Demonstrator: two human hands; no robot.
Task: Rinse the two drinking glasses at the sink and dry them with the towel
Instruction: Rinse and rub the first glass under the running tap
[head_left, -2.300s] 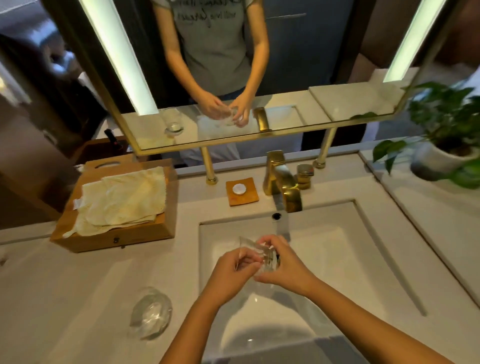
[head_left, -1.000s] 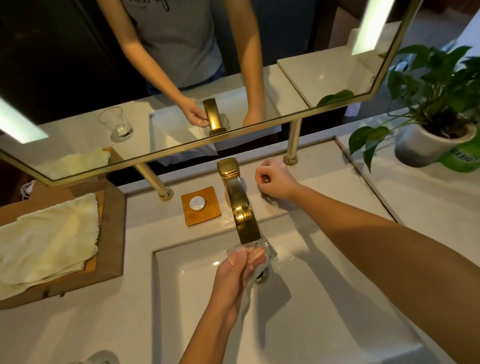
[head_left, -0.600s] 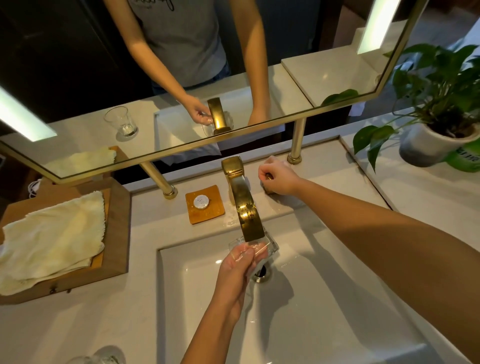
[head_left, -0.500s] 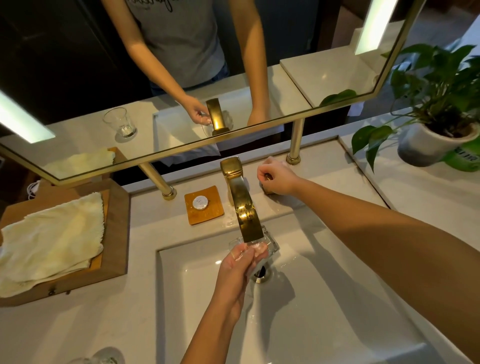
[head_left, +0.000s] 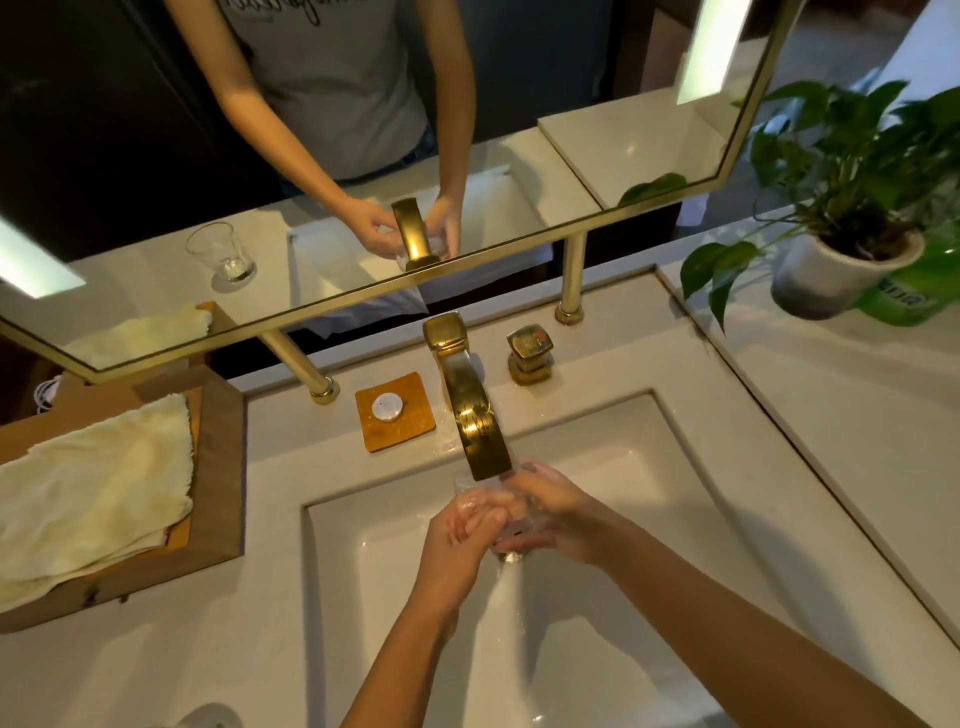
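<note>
A clear drinking glass (head_left: 475, 493) sits under the spout of the gold faucet (head_left: 470, 410), over the white sink (head_left: 649, 467). My left hand (head_left: 457, 530) grips its left side and my right hand (head_left: 550, 512) wraps its right side. Water runs over the glass and spills down into the basin. The second glass (head_left: 208, 719) stands on the counter at the bottom left edge, mostly cut off; its reflection (head_left: 221, 252) shows in the mirror. The cream towel (head_left: 88, 493) lies on a wooden tray (head_left: 218, 467) to the left.
A gold tap handle (head_left: 530, 348) stands right of the faucet. An orange soap dish (head_left: 395, 410) with a white round piece lies left of it. A potted plant (head_left: 852, 260) and a green bottle (head_left: 919, 291) stand at the back right. Gold mirror legs (head_left: 569, 280) rise from the counter.
My right hand has left the tap handle and come down onto the glass. Water now flows from the faucet over the glass.
</note>
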